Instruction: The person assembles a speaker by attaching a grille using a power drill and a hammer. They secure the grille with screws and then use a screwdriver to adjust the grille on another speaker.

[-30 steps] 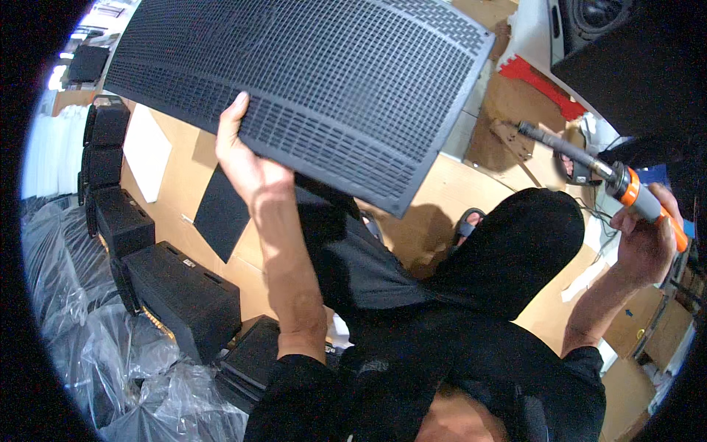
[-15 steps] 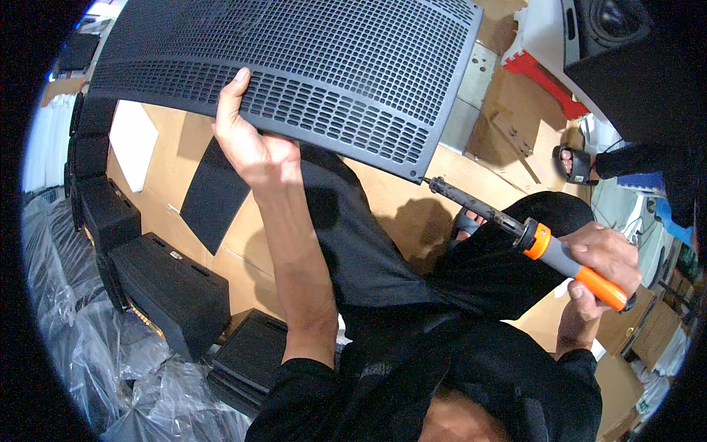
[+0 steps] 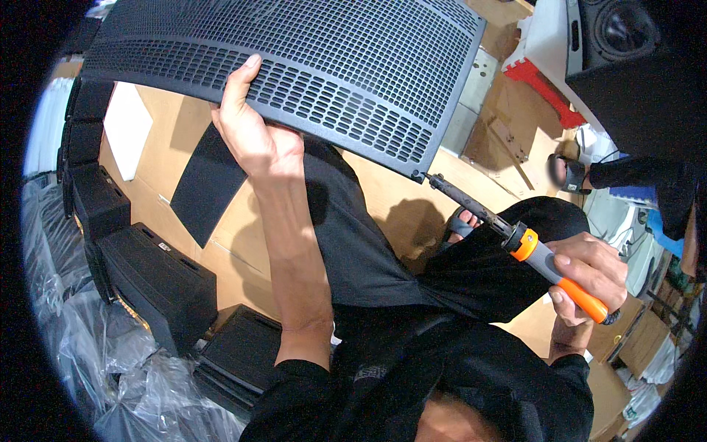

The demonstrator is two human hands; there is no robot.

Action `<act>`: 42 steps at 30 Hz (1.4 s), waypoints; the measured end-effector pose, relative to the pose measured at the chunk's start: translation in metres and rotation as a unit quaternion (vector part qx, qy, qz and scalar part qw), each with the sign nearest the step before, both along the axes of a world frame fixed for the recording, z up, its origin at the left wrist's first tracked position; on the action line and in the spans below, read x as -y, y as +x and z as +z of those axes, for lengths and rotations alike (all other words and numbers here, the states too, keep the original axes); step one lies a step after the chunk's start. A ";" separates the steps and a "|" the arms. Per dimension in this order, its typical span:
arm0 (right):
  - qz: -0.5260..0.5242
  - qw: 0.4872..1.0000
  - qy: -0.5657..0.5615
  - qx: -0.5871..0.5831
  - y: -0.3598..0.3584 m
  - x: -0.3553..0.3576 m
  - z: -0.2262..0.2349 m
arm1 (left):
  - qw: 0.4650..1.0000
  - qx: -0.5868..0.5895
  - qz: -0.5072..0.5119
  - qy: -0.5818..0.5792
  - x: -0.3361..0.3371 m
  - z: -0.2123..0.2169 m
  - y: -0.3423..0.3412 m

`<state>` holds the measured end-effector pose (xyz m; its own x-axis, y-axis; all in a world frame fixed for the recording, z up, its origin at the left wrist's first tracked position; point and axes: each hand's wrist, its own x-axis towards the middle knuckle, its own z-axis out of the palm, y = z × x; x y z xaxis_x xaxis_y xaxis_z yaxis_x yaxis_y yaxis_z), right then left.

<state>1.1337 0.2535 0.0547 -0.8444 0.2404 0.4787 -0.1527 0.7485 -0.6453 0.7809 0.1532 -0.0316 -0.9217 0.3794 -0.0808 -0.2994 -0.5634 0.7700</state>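
Note:
A large dark grey perforated speaker grille [image 3: 331, 88] fills the upper middle, tilted, with rows of slots along its near edge. My left hand [image 3: 254, 140] is closed on that near edge, thumb on top of the mesh and the fingers hidden underneath. In my right hand [image 3: 593, 272] is a soldering iron [image 3: 543, 261] with a grey and orange handle, gripped in wrapped fingers. Its thin tip points up and left to the grille's near right corner, at a small dark spot there. Whether the tip touches the corner I cannot tell.
Black speaker cabinets [image 3: 158, 280] line the left side, beside clear plastic sheeting [image 3: 140, 383]. A black curved panel [image 3: 208, 188] and a white sheet [image 3: 129, 132] lie on the tan floor. At the right are a speaker [image 3: 622, 33] and another person's sandalled foot [image 3: 568, 174].
My right hand and the soldering iron have shifted slightly left in the picture. The iron's tip stays at the grille's corner, and my left hand keeps its hold. The whole view has moved a little.

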 end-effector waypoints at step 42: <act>-0.001 0.995 0.036 0.093 -0.019 0.003 0.016 | 0.999 -0.015 -0.011 0.029 -0.006 -0.005 0.005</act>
<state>1.1152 0.2509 0.0710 -0.9195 0.2122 0.3310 -0.0354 0.7938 -0.6072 0.7860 0.1595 -0.0368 -0.9147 0.4030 -0.0299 -0.2889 -0.6005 0.7456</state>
